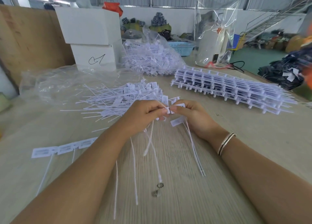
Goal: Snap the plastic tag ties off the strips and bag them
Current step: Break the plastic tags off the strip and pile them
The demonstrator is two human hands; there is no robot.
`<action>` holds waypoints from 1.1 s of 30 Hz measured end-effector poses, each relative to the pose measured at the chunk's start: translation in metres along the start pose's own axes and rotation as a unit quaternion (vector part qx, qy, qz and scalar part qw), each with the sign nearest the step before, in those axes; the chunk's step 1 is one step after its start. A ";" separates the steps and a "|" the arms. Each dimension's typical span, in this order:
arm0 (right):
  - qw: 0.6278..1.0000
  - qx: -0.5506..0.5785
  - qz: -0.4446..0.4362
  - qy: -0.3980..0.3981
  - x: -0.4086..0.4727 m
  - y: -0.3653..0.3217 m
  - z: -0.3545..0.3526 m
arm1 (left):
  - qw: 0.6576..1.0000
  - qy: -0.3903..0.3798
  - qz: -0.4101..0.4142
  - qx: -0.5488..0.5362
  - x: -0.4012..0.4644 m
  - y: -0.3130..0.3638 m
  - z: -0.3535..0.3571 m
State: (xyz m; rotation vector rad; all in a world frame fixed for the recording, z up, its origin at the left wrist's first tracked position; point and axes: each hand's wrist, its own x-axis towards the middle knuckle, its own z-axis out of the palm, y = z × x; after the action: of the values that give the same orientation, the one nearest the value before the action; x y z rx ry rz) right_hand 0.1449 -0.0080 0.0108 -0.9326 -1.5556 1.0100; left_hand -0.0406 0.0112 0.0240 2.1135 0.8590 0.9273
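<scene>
Over the middle of the wooden table (177,181), my left hand (145,113) and my right hand (190,115) pinch a strip of white plastic tag ties (168,110) between them. Their thin tails hang down toward me. My left hand also holds a few loose ties (148,142). Behind my hands lies a heap of separated ties (121,99). A stack of whole tie strips (233,88) sits at the right. A clear bag full of ties (150,55) stands at the back. A short strip of three tags (62,148) lies on the left.
Crumpled empty clear bags (59,85) lie at the left. Two stacked white boxes (91,38) stand behind them, beside a cardboard sheet (28,38). A white appliance in plastic wrap (214,43) and a blue basket (182,47) are at the back. Dark garments (283,72) lie far right.
</scene>
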 end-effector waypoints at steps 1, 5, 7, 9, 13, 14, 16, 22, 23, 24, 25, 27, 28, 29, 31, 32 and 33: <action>0.999 0.035 -0.004 -0.003 0.000 -0.001 0.000 | 1.000 0.002 0.005 -0.021 0.000 0.001 0.000; 0.993 0.116 -0.004 0.036 -0.001 -0.005 -0.015 | 0.997 0.010 0.010 -0.078 0.002 0.003 -0.001; 0.999 -0.004 0.020 0.030 -0.001 -0.002 -0.018 | 0.999 0.038 0.014 -0.026 0.001 -0.001 0.000; 0.985 -0.160 0.056 0.015 0.000 0.001 -0.013 | 0.991 0.054 0.010 0.125 0.000 -0.007 0.001; 0.940 -0.337 0.054 0.006 0.004 0.003 -0.003 | 0.930 0.070 0.001 0.361 0.004 -0.008 0.002; 0.940 -0.337 0.047 0.019 0.004 0.002 -0.002 | 0.921 0.078 0.003 0.382 0.006 -0.007 0.002; 0.948 -0.313 0.028 0.056 0.001 -0.003 0.000 | 0.905 0.077 0.029 0.418 0.007 -0.002 0.007; 0.949 -0.313 0.000 0.033 -0.002 -0.009 0.013 | 0.916 0.048 0.090 0.389 0.008 0.011 0.018; 0.958 -0.284 0.005 0.032 -0.002 -0.008 0.013 | 0.925 0.037 0.091 0.368 0.007 0.011 0.018; 0.970 -0.241 0.014 0.040 -0.002 -0.009 0.013 | 0.932 0.029 0.090 0.349 0.006 0.012 0.017; 0.978 -0.199 0.024 0.054 -0.001 -0.009 0.010 | 0.938 0.023 0.086 0.335 0.005 0.012 0.016; 0.986 -0.140 0.034 0.079 0.000 -0.008 0.003 | 0.941 0.014 0.068 0.332 0.004 0.012 0.012; 0.988 -0.122 0.037 0.086 0.001 -0.006 0.000 | 0.936 0.011 0.058 0.346 0.004 0.011 0.010; 0.989 -0.110 0.039 0.089 0.001 -0.005 -0.002 | 0.929 0.011 0.052 0.367 0.004 0.009 0.008; 0.991 -0.096 0.038 0.084 0.001 -0.004 -0.001 | 0.914 0.012 0.052 0.402 0.004 0.006 0.008; 0.992 -0.091 0.037 0.079 0.001 -0.004 -0.001 | 0.912 0.015 0.053 0.406 0.004 0.006 0.009; 0.993 -0.086 0.037 0.072 0.001 -0.004 0.000 | 0.913 0.021 0.053 0.404 0.005 0.005 0.010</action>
State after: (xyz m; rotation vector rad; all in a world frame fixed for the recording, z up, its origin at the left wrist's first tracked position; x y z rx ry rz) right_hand 0.1446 -0.0087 0.0150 -1.1641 -1.5133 0.8493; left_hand -0.0290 0.0089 0.0247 2.8656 1.3217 0.7331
